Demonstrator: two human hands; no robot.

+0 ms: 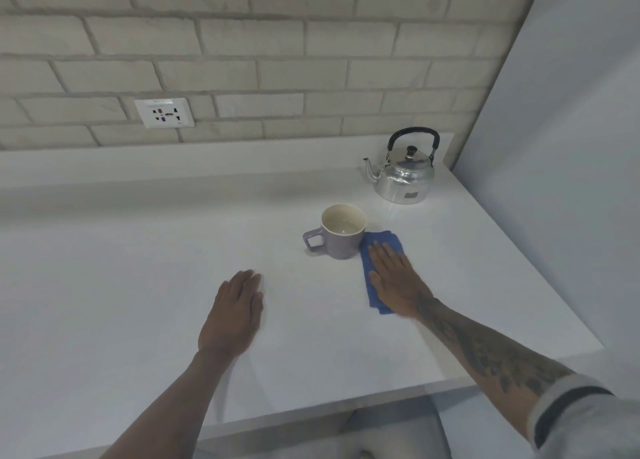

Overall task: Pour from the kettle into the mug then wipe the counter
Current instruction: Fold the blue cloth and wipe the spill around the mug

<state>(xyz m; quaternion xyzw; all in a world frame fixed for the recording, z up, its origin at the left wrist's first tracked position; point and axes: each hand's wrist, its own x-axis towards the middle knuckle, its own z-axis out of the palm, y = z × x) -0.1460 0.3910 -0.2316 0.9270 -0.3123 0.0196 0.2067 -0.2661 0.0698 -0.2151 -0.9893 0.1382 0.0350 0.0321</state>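
A shiny metal kettle (pixel 405 178) with a black handle stands upright at the back right of the white counter (pixel 138 285), its spout facing left. A lilac mug (pixel 341 232) sits in front of it, handle to the left, with clear liquid inside. Just right of the mug, touching it, lies a blue cloth (pixel 377 251). My right hand (pixel 394 282) lies flat on the cloth, palm down, fingers pointing toward the mug. My left hand (pixel 235 311) rests flat on the bare counter, left of and nearer than the mug, holding nothing.
A brick wall with a power socket (pixel 164 112) runs behind the counter. A plain wall (pixel 571 147) closes off the right side. The counter's front edge (pixel 311 413) runs below my forearms.
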